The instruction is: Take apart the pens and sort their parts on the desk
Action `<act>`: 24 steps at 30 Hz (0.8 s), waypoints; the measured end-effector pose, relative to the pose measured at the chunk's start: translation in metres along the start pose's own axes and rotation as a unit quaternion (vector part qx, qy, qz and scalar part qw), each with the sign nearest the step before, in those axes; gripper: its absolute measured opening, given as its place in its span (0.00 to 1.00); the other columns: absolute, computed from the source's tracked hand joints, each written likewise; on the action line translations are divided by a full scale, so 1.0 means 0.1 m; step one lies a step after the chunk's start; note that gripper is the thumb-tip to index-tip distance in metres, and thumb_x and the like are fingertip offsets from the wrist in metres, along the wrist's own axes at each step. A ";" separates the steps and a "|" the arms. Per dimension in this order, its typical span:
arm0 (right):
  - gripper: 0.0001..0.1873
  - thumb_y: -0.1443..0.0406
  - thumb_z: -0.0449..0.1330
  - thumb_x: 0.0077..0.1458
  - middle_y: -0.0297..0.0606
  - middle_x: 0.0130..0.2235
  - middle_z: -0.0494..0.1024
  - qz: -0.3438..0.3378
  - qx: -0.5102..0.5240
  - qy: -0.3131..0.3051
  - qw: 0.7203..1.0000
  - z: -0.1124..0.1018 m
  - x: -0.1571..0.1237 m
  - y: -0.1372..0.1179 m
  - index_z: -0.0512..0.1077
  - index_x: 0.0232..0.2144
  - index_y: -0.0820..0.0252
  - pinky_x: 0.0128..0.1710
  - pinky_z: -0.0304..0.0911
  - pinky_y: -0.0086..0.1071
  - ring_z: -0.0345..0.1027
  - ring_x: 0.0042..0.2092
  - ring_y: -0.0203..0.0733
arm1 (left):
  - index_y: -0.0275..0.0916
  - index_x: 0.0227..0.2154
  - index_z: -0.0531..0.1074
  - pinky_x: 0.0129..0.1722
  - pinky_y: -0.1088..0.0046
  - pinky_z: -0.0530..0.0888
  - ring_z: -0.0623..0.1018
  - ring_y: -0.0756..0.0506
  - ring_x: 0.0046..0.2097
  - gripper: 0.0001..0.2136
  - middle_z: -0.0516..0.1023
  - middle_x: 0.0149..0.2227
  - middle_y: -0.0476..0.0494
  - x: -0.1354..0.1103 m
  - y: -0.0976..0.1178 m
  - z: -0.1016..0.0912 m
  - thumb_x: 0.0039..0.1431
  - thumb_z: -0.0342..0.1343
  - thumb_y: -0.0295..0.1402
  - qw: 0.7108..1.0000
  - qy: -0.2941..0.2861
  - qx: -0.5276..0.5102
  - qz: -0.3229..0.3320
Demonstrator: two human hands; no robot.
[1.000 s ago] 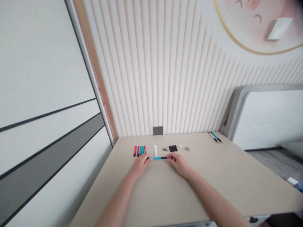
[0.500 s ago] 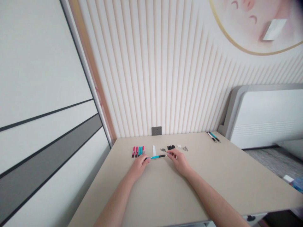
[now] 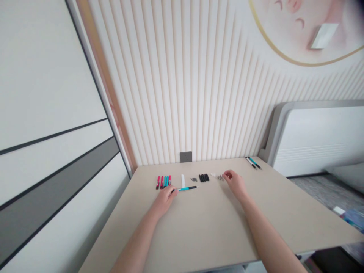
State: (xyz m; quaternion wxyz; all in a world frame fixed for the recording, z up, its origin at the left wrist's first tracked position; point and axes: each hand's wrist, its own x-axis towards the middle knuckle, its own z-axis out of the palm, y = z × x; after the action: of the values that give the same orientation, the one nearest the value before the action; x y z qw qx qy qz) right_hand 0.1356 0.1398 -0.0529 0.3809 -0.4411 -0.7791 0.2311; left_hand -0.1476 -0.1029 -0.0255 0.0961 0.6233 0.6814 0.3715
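My left hand [image 3: 166, 197] pinches the left end of a teal and black pen [image 3: 186, 188] and holds it level just above the beige table [image 3: 204, 223]. My right hand [image 3: 235, 181] has reached to the right, its fingertips pinched at a small pile of grey metal parts [image 3: 220, 177]; whether it holds one I cannot make out. Behind the pen lie a row of red and teal pen barrels [image 3: 163, 181], a white strip [image 3: 183, 179], a small dark piece [image 3: 193, 179], a cluster of black grips [image 3: 204, 177] and small white bits [image 3: 213, 174].
Two finished pens [image 3: 252, 162] lie at the table's far right corner. A grey wall socket [image 3: 185, 156] sits in the ribbed wall behind the table. A white and grey headboard [image 3: 318, 138] stands to the right. The table's left edge runs beside a panelled wall.
My right hand let go of the pen's right end and moved right to the grey metal parts. The left hand keeps the pen, shifted slightly left. The camera tilted a little.
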 end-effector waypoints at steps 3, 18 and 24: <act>0.11 0.60 0.55 0.56 0.42 0.34 0.80 0.016 -0.060 -0.031 0.998 -0.06 0.03 0.15 0.76 0.34 0.57 0.36 0.61 0.33 0.72 0.36 0.44 | 0.39 0.33 0.72 0.37 0.71 0.67 0.73 0.45 0.34 0.16 0.75 0.31 0.46 0.01 -0.02 0.00 0.66 0.45 0.44 1.000 -0.004 0.004 0.001; 0.16 0.68 0.50 0.60 0.45 0.41 0.80 -0.049 -0.151 -0.057 0.986 0.00 0.04 0.31 0.78 0.39 0.57 0.46 0.61 0.36 0.72 0.46 0.48 | 0.39 0.32 0.71 0.37 0.71 0.67 0.73 0.45 0.35 0.16 0.74 0.30 0.46 0.00 -0.02 0.01 0.66 0.45 0.43 1.000 -0.005 0.002 -0.006; 0.14 0.67 0.52 0.59 0.45 0.41 0.79 -0.055 -0.128 -0.061 0.988 0.05 0.04 0.31 0.79 0.37 0.57 0.48 0.61 0.36 0.72 0.45 0.46 | 0.39 0.32 0.72 0.35 0.72 0.67 0.72 0.46 0.32 0.16 0.74 0.30 0.47 0.00 0.03 -0.01 0.65 0.45 0.43 1.000 -0.005 -0.001 -0.009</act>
State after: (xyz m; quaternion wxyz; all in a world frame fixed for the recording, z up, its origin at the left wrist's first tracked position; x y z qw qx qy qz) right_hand 0.1460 0.1588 -0.0756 0.2852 -0.4277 -0.8472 0.1341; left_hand -0.1463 -0.1037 -0.0228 0.1038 0.6188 0.6863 0.3678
